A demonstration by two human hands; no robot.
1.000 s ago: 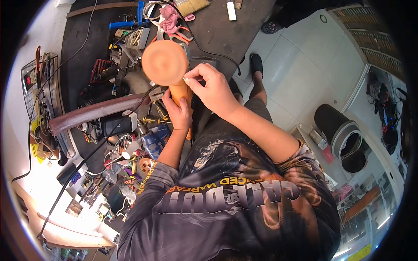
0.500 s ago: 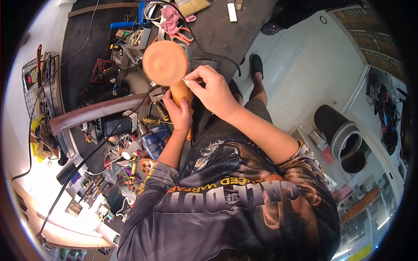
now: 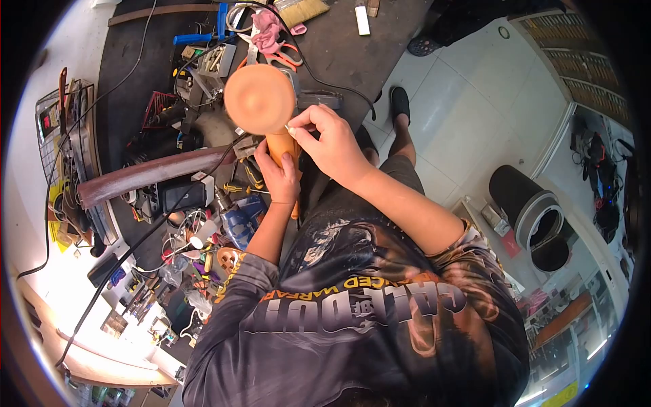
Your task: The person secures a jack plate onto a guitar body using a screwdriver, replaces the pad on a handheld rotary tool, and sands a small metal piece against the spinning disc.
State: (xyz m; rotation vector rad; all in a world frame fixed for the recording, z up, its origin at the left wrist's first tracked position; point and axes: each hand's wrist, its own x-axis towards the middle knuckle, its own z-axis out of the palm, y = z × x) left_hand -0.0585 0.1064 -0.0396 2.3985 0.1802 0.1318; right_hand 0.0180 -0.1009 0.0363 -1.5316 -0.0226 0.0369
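An orange hand-held power tool, which looks like an angle grinder (image 3: 282, 147), points its round tan disc (image 3: 259, 100) up toward me. The disc's face is smooth and blurred in rings, as if turning. My left hand (image 3: 278, 175) is wrapped around the orange body just below the disc. At the disc's lower right edge, my right hand (image 3: 330, 144) pinches a small pale piece between thumb and fingertips. That piece is too small to name, and it seems to touch the rim.
Tools and cables clutter the dark workbench (image 3: 346, 64): pink-handled scissors or pliers beside a pink cloth (image 3: 266, 30), a blue clamp (image 3: 196, 39), a blue drill (image 3: 237, 226) and a long brown bar (image 3: 152, 178). A person's shoe (image 3: 422, 46) shows on the tiled floor beyond.
The disc and both hands sit almost where they were. Only a very slight shift of the view to the right shows.
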